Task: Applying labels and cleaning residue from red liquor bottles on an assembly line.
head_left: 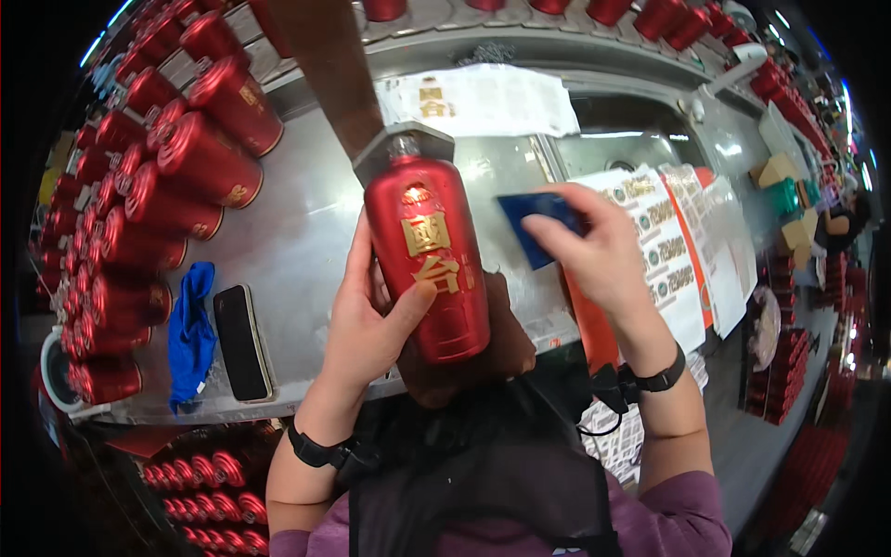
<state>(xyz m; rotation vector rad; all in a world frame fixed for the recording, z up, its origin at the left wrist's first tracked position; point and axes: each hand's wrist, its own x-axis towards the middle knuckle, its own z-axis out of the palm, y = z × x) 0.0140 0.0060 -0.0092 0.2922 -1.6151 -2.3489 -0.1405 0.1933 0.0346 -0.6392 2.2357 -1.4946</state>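
Note:
My left hand (371, 320) is wrapped round a glossy red bottle (455, 316) with raised gold characters, its thumb across the front and its fingers hidden behind. The bottle leans with its clear-stoppered neck away from me, against a dark angular block (433, 147) on a brown strip. To the right of the bottle and apart from it, my right hand (594, 243) pinches a flat dark-blue card-like piece (531, 227). Its edge is slightly blurred, and I cannot make out its exact kind.
Many red bottles (218, 158) crowd the metal table's left side. Nearer lie a blue cloth (192, 325) and a black phone (243, 343). Printed label sheets (664, 241) with orange strips lie at right, a white sheet (487, 100) at the back. More bottles (209, 501) stand below the table.

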